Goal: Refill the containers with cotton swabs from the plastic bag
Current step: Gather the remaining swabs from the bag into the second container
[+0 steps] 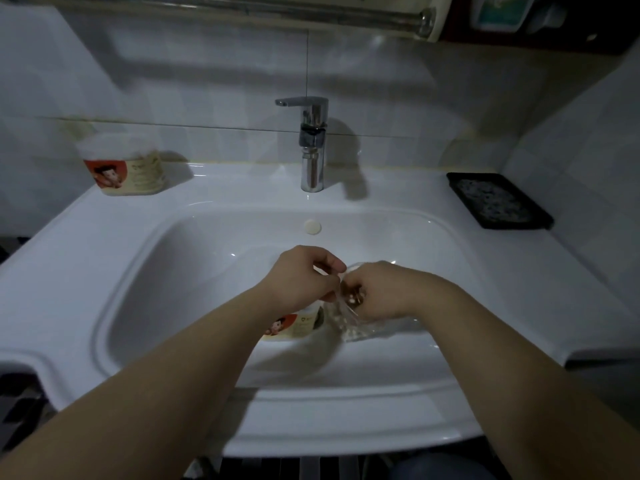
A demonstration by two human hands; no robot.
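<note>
While left hand (pixel 302 276) and right hand (pixel 381 293) pinch plastic bag (pixel 355 328), near container (pixel 294 328) label writing unreadable.

Dim white-tiled wall (pixel 207 81), white sink (pixel 104 209), chrome tap (pixel 313 143), perhaps a towel rail (pixel 242 8).

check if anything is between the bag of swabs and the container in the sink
Nothing visible stands between them. The left hand and right hand both grip the plastic bag right beside the container in the sink. The left hand hides the container's top, so a lid cannot be ruled out.
</note>
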